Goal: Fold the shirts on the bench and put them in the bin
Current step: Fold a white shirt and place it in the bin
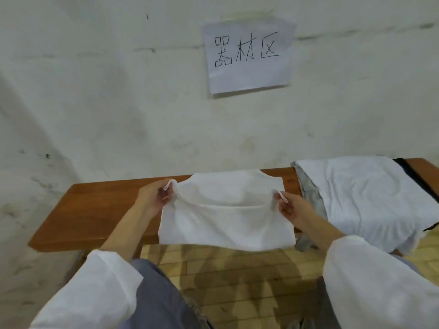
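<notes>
Pinching white shirt [225, 217] at its two shoulder tips: left hand [152, 194] on one, right hand [291, 208] on the other, fingers curled round the fabric, neckline stretched btwn them. Rest of it lying on brown bench [95, 210] below the hands, lower edge at bench's near edge. Just right of right hand, same bench: pile of shirts [363, 193], white on top, grey underneath. Above & beyond hands, on wall: paper sign [248, 55] w/ handwritten characters. White sleeves [99, 288] on both forearms.

shirt [225, 222]: thin white cloth | bench [95, 210]: smooth brown wood | sign [248, 55]: paper
</notes>
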Tool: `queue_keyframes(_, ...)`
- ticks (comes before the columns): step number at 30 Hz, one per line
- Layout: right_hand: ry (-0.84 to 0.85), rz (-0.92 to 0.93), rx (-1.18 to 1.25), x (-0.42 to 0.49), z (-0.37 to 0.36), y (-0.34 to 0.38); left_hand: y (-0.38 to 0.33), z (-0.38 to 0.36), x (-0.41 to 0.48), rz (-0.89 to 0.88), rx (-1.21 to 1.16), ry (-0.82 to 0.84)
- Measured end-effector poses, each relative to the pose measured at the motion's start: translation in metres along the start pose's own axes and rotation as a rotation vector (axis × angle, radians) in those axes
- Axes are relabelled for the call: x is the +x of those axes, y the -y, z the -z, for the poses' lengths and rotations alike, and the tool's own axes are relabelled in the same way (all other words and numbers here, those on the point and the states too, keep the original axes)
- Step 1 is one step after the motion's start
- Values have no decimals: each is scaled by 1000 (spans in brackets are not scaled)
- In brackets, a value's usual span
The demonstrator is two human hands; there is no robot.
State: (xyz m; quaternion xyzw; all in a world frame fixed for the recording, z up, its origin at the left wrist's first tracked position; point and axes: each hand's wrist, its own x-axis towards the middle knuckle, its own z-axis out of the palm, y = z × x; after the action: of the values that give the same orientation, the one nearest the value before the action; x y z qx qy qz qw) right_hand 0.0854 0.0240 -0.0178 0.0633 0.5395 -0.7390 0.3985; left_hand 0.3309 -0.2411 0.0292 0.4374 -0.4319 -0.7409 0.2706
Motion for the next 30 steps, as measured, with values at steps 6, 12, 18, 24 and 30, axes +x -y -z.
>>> queue_keyframes(6, -136, 33, -82, 25, -2, 4, 27, 7, 35, -10, 276, -230)
queue_keyframes(12, -273, 252, -607, 46, 2, -9, 54, 22, 60, -206, 631, -357)
queue_keyframes(18, -591, 812, -935, 32, -15, 3, 38, 15, 50, -698, 784, -573)
queue_keyframes(24, -589, 755, -692, 30, -12, -6, 39, 11, 35, -707, 561, -556)
queue_keyframes(30, -614, 753, -679, 47, 5, 1, 50, 20, 56, -752, 732, -512)
